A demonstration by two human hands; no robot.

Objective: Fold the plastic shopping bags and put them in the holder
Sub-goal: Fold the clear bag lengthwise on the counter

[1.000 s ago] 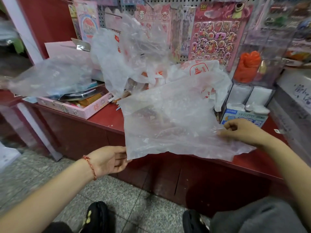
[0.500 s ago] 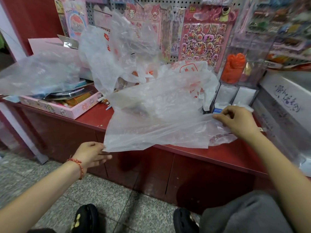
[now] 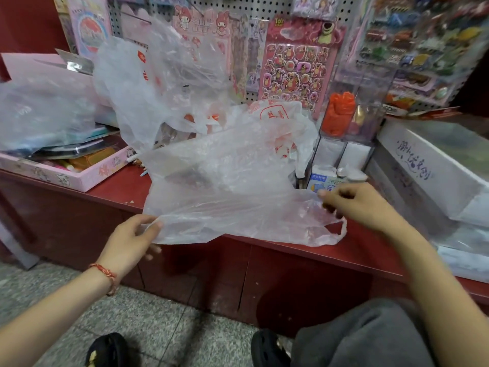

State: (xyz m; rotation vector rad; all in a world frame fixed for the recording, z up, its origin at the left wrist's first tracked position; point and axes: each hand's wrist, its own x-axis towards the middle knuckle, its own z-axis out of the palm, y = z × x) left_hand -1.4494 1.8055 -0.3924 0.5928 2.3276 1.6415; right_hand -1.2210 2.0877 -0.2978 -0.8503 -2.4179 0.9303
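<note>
While the long red counter (image 3: 116,185) runs across the whole view, a pegboard (image 3: 254,6) rises behind it, hung with sticker sheets, among them a pink one covered in bears (image 3: 296,67). At the right end of the counter sits a big white box (image 3: 423,176) with writing on its side.

One clear plastic bag (image 3: 225,197) is stretched out between the two hands, partly lying on the counter's front edge and partly hanging past it. Its loop handle droops at the right end, just below the right hand. Behind it a loose heap of crumpled bags (image 3: 164,83), some with red print, stands piled on the counter. Another rumpled bag (image 3: 39,112) lies at the far left on top of a pink tray (image 3: 79,178) full of stationery.

A clear box (image 3: 370,83) stands to the right of the heap, with something orange (image 3: 341,115) inside it.

The left hand (image 3: 127,242) pinches the bag's near left corner between thumb and fingers, just in front of the counter. The right hand (image 3: 362,205), fingers curled, grips the bag's right end above the counter; it is blurred, so the exact hold is hard to read.

A red string bracelet (image 3: 105,274) circles the left wrist.
</note>
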